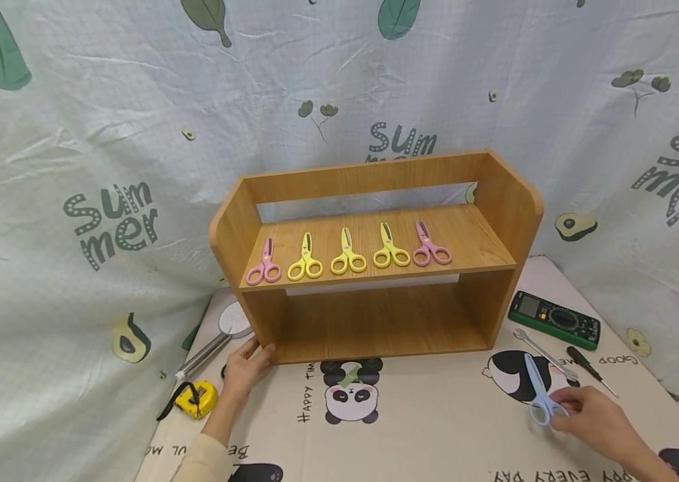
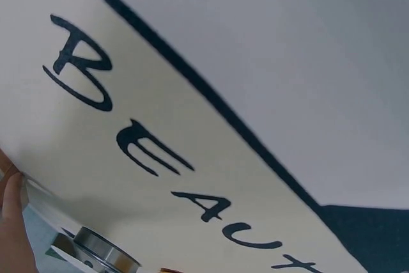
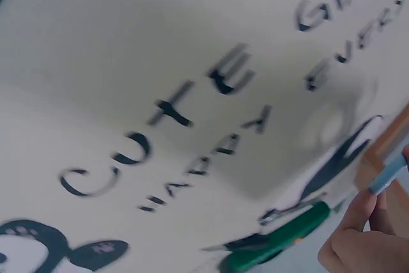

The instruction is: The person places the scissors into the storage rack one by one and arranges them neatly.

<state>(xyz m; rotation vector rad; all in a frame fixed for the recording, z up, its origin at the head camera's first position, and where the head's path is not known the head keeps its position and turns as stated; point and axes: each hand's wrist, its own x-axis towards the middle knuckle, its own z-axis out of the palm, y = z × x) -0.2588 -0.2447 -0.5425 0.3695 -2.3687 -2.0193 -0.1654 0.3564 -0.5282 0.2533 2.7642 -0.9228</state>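
Note:
A two-tier wooden shelf stands in the middle of the table. Its upper board carries a row of pink scissors and yellow scissors, blades to the back. At the shelf's lower left corner my left hand grips the side panel, thumb by the front edge. My right hand pinches light blue scissors by one handle loop, right of the shelf, blades pointing away from me. In the right wrist view only a bit of the blue handle shows between thumb and fingers.
On the right lie a green multimeter, a wrench and a black screwdriver. Left of the shelf are a yellow tape measure and a round strainer with a long handle. A printed curtain hangs behind.

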